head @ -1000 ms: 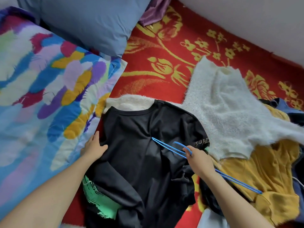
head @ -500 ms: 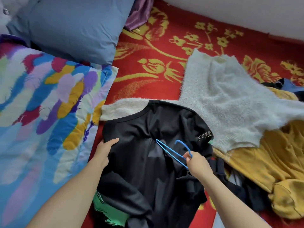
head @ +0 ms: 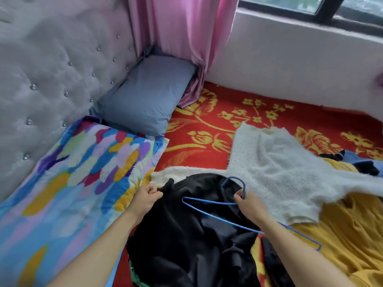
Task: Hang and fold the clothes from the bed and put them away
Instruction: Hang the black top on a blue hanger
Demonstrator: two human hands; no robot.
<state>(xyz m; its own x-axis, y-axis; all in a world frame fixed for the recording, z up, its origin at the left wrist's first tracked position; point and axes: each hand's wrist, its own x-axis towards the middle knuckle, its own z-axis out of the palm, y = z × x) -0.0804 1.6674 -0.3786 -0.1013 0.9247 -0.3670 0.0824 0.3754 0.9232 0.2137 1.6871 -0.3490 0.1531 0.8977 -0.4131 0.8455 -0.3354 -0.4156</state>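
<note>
The bed is spread with a red blanket patterned in gold flowers, pushed up against a grey tufted headboard and a white wall under a window. A pink curtain hangs down into the corner, behind a blue-grey pillow, and a brightly splashed quilt covers the left side.

The black T-shirt lies rumpled in the middle of the bed, right in front of the person. The left hand has its fingers curled tight on the shirt's upper edge, bunching the cloth. The right hand is clamped on a blue wire hanger just below the hook, holding it over the shirt with one end pointing left and the other trailing past the wrist.

A white fuzzy sweater lies partly under the shirt's top edge, spread to the right over a yellow garment. Dark clothes are heaped beyond that.
</note>
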